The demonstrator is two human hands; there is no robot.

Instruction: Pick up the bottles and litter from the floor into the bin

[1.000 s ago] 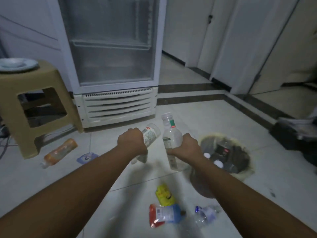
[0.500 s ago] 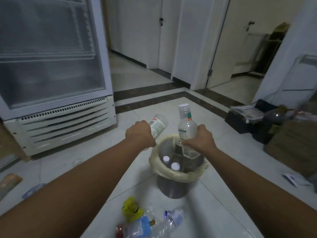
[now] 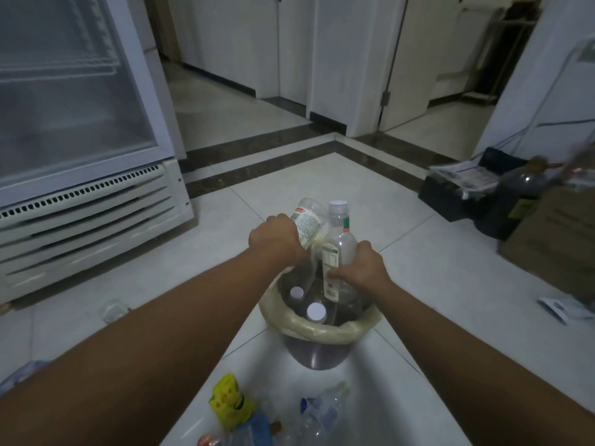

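My left hand (image 3: 276, 239) grips a clear plastic bottle (image 3: 308, 220) with a red-and-white label, tilted up to the right over the bin's far rim. My right hand (image 3: 362, 267) holds a second clear bottle (image 3: 338, 249) with a white cap, upright and partly lowered into the bin. The bin (image 3: 317, 328) is a dark bucket lined with a pale bag, and two white-capped bottles (image 3: 315, 312) lie inside. On the floor near me lie a yellow wrapper (image 3: 227, 402), a crushed clear bottle (image 3: 323, 410) and a blue packet (image 3: 254, 429).
A glass-door fridge (image 3: 80, 156) stands at the left. Dark crates with papers (image 3: 463, 185), a large bottle and a cardboard box (image 3: 553, 233) crowd the right wall. A white paper scrap (image 3: 560, 309) lies on the tiles at right. A doorway opens ahead.
The view has closed in on the bin. Both hands have come down over it, and the upright bottle has dropped lower into its mouth.
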